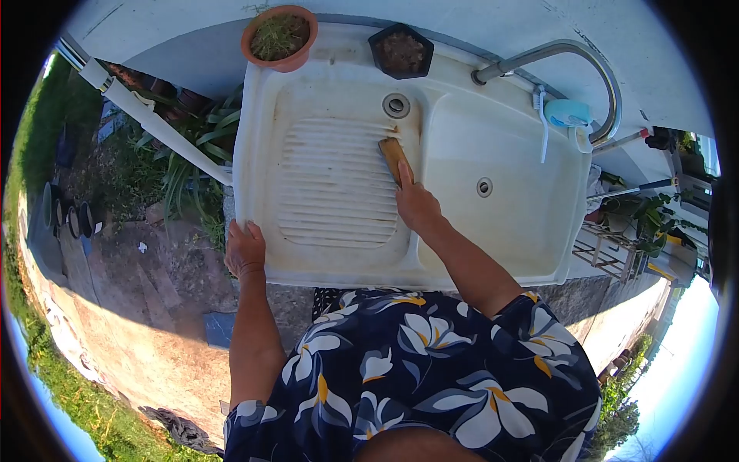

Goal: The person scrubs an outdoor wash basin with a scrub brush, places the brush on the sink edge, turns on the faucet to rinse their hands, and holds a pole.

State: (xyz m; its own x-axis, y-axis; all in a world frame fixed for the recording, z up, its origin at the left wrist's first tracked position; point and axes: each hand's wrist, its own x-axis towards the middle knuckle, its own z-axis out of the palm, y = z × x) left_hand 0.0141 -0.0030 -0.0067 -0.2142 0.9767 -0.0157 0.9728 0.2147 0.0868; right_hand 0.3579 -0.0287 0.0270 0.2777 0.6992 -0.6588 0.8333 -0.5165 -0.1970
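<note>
My right hand is wrapped round a brown wooden brush, which lies against the ribbed washboard near its right edge, below the upper drain. The washboard is part of a white double sink with brownish stains on its left side. At the sink's left front edge rests my left hand, its fingers bent over the rim; whether anything is under them is hidden.
A terracotta pot with a plant and a black pot stand along the back rim. At the right are a curved metal faucet, a white brush and a light-blue container. A white pipe slants at the left.
</note>
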